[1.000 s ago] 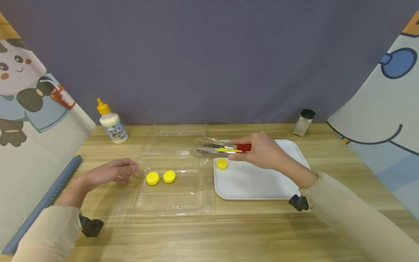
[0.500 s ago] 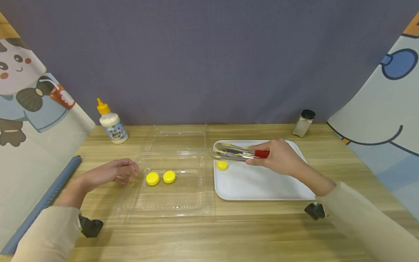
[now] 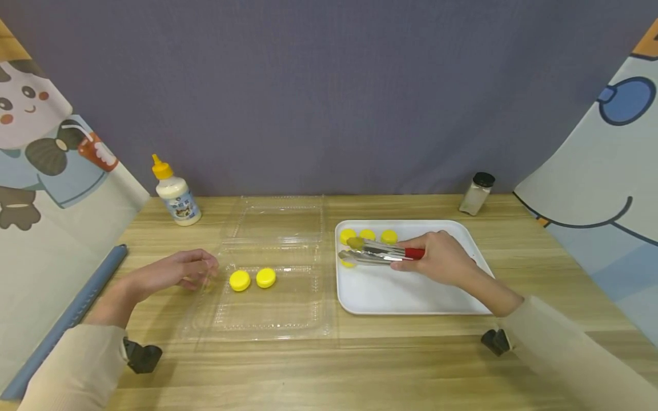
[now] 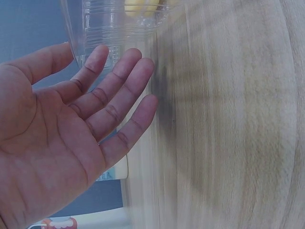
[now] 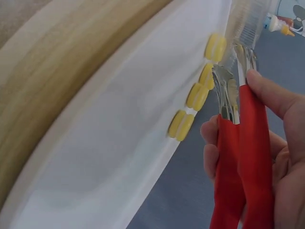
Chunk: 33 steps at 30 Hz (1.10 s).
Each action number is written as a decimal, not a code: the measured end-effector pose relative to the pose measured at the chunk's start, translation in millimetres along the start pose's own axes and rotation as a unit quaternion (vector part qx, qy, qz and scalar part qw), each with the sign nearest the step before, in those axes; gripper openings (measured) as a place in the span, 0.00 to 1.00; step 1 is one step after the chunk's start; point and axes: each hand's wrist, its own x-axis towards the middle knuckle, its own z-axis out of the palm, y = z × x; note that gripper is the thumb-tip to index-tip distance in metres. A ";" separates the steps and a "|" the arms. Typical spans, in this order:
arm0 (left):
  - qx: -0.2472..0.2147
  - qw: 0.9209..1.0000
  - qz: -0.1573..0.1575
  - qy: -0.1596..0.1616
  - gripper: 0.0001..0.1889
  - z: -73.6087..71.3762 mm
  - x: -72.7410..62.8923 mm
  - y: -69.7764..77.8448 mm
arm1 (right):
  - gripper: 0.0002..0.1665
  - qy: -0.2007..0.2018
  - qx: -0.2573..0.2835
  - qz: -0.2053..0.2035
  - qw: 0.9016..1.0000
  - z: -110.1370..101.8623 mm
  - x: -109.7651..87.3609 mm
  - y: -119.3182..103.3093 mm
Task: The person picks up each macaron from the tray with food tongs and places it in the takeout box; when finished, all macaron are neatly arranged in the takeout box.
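Observation:
My right hand (image 3: 444, 257) grips a pair of metal tongs (image 3: 414, 253) by their red handles. The tongs' jaws stand apart above the left part of a white tray (image 3: 411, 294). Several yellow macarons (image 3: 389, 236) lie near the tray's far left corner; the tongs overlap some of them in the head view. In the right wrist view, the macarons (image 5: 181, 125) show in a row beside the tongs' tips. My left hand (image 3: 177, 270) has relaxed fingers at the left edge of a clear plastic clamshell box (image 3: 272, 331). Inside the box sit two yellow macarons (image 3: 253, 279).
A white squeeze bottle (image 3: 180, 197) with a yellow nozzle stands at the back left. At the back right is a small jar (image 3: 475, 197) with a black lid. The box's clear lid (image 3: 277, 214) lies folded back toward the grey cloth wall (image 3: 329, 97).
My right hand has moved the tongs rightward from over the box's edge to the tray, then slightly nearer to me. My left hand and the macarons in the box have stayed put.

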 end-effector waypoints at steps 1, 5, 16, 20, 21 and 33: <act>-0.001 1.000 0.001 0.000 0.21 0.1 -0.1 -0.1 | 0.32 -0.001 -0.001 0.001 1.000 1.1 0.0 0.5; -0.004 1.000 0.002 0.001 0.21 0.5 -0.4 -0.4 | 0.31 0.004 -0.003 0.002 1.000 6.0 -0.4 2.3; 0.004 1.000 0.001 0.001 0.22 0.4 -1.1 0.6 | 0.27 0.036 -0.015 -0.014 0.999 15.1 -3.6 3.5; 0.002 1.000 0.001 0.000 0.22 0.7 -1.2 0.5 | 0.27 0.048 -0.019 -0.023 0.998 15.9 -4.4 3.0; 0.002 1.000 0.001 0.001 0.22 0.8 -1.1 0.3 | 0.27 0.049 -0.019 -0.023 0.998 16.1 -4.6 3.2; 0.009 1.000 -0.008 0.001 0.22 0.2 -1.2 0.6 | 0.26 0.044 -0.013 -0.013 0.999 8.7 -4.5 5.3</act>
